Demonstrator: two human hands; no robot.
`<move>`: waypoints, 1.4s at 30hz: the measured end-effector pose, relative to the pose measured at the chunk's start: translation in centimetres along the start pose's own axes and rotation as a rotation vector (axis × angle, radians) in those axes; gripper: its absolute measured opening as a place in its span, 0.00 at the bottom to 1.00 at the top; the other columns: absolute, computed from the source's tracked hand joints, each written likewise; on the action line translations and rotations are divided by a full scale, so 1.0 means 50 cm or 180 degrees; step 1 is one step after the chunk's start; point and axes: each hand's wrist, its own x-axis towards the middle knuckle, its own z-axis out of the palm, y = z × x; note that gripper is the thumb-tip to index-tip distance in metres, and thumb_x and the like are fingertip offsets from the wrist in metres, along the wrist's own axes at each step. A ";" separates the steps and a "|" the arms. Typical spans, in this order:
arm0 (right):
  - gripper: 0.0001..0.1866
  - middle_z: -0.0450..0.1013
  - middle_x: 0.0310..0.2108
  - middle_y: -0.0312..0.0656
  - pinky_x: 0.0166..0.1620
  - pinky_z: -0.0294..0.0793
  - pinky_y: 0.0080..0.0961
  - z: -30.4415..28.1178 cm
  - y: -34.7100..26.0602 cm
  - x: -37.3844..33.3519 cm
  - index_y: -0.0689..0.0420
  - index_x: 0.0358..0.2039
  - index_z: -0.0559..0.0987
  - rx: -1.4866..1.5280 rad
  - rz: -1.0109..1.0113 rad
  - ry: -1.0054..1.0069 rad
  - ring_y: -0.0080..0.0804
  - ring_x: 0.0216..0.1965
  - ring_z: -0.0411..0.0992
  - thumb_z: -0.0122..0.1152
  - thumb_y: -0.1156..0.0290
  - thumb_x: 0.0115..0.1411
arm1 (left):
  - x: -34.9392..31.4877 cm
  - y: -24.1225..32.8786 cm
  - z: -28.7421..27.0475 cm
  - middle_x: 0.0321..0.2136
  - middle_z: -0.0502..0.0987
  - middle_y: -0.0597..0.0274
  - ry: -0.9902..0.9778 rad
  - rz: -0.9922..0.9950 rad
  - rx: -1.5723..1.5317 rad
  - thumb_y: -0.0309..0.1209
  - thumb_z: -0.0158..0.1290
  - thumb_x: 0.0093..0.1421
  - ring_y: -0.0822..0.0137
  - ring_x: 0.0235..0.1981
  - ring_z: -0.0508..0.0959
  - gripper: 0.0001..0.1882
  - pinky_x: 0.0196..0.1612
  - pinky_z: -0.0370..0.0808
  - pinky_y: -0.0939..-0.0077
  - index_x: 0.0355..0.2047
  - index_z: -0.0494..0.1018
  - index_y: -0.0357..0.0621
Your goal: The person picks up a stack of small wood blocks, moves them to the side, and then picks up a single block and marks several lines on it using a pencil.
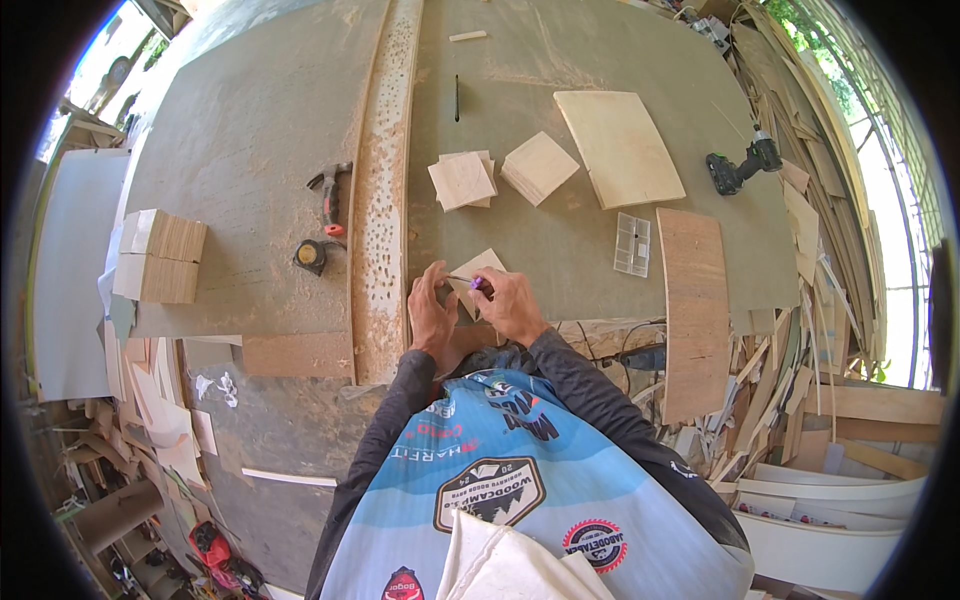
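Note:
My right hand [512, 308] grips a small screwdriver [478, 284] with a purple handle, its thin shaft pointing left. The shaft runs toward my left hand [431, 318], whose fingers are curled by its tip; what they pinch, if anything, is too small to make out. Beneath both hands lies a thin square wooden piece [487, 262], partly hidden by my fingers, near the front edge of the table. Farther off are one stack of square wooden pieces [463, 182] and, to its right, another stack of squares [540, 167].
A dusty, spotted board [385, 180] runs lengthwise across the table [250, 100]. Left of it lie a hammer [331, 200], tape measure [311, 257] and wooden block stack [160, 256]. Rightward are a pale panel [620, 150], clear compartment box [632, 244], brown plank [693, 310] and drill [742, 162].

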 end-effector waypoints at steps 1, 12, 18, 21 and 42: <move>0.12 0.81 0.31 0.52 0.37 0.81 0.34 0.000 0.001 0.000 0.65 0.42 0.81 0.0024 -0.0001 0.0006 0.45 0.31 0.83 0.68 0.75 0.59 | 0.000 0.000 0.000 0.44 0.82 0.53 0.0016 0.0032 0.0008 0.17 0.61 0.50 0.53 0.45 0.78 0.34 0.54 0.75 0.57 0.61 0.70 0.42; 0.11 0.81 0.32 0.51 0.37 0.80 0.36 -0.002 -0.001 0.012 0.64 0.41 0.80 -0.0200 -0.0109 -0.0010 0.48 0.32 0.82 0.68 0.75 0.59 | -0.002 -0.006 0.006 0.44 0.82 0.54 0.0041 0.0028 0.0028 0.15 0.62 0.49 0.54 0.45 0.78 0.36 0.53 0.76 0.58 0.61 0.69 0.42; 0.11 0.81 0.33 0.52 0.36 0.80 0.36 -0.004 -0.005 0.015 0.64 0.41 0.80 -0.0197 -0.0128 -0.0024 0.48 0.32 0.81 0.68 0.75 0.58 | -0.001 -0.004 0.004 0.44 0.82 0.55 0.0046 0.0014 0.0009 0.15 0.63 0.48 0.54 0.44 0.78 0.40 0.53 0.76 0.58 0.63 0.66 0.44; 0.11 0.81 0.33 0.52 0.36 0.80 0.36 -0.004 -0.005 0.015 0.65 0.41 0.80 -0.0210 -0.0187 0.0037 0.48 0.31 0.81 0.68 0.75 0.58 | -0.001 -0.002 0.004 0.44 0.81 0.55 0.0053 0.0004 0.0022 0.15 0.64 0.48 0.55 0.44 0.78 0.40 0.53 0.75 0.59 0.63 0.65 0.44; 0.09 0.80 0.32 0.53 0.36 0.78 0.41 -0.007 -0.017 0.020 0.63 0.39 0.81 -0.0327 -0.0205 0.0011 0.54 0.32 0.79 0.66 0.75 0.58 | 0.000 -0.007 0.006 0.45 0.80 0.56 0.0004 -0.0021 -0.0067 0.15 0.63 0.49 0.55 0.43 0.78 0.42 0.52 0.75 0.58 0.65 0.63 0.43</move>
